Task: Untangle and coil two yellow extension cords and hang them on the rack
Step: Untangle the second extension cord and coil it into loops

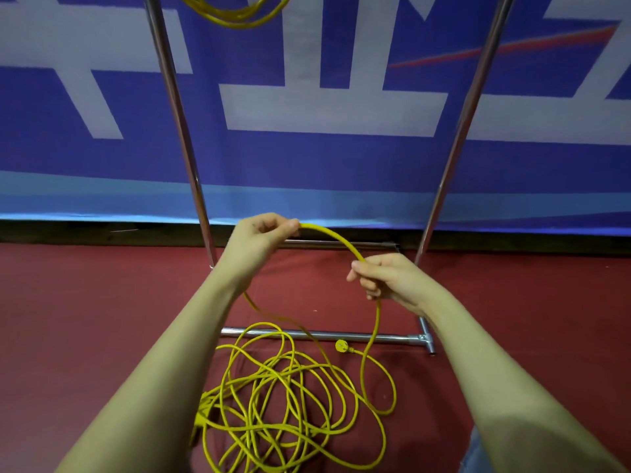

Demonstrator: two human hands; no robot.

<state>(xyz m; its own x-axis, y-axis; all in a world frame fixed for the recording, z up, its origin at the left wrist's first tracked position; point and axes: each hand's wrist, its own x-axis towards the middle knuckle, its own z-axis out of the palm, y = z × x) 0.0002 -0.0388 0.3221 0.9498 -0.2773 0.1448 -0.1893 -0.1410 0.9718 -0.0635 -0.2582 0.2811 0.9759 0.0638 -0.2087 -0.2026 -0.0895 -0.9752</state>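
Observation:
A yellow extension cord (290,401) lies in a loose tangle on the red floor between my forearms. Its round plug (342,346) rests by the rack's front base bar. My left hand (261,235) pinches the cord between thumb and fingers, and my right hand (386,278) grips the same strand a short arc away. From each hand the cord drops to the pile. A second yellow cord (235,13), coiled, hangs at the top edge between the metal rack's (177,107) two uprights.
The rack's base bars (375,337) lie on the red floor just beyond the pile, with a T-joint at the right. A blue and white banner (324,158) covers the wall behind. A bit of denim shows at the lower right.

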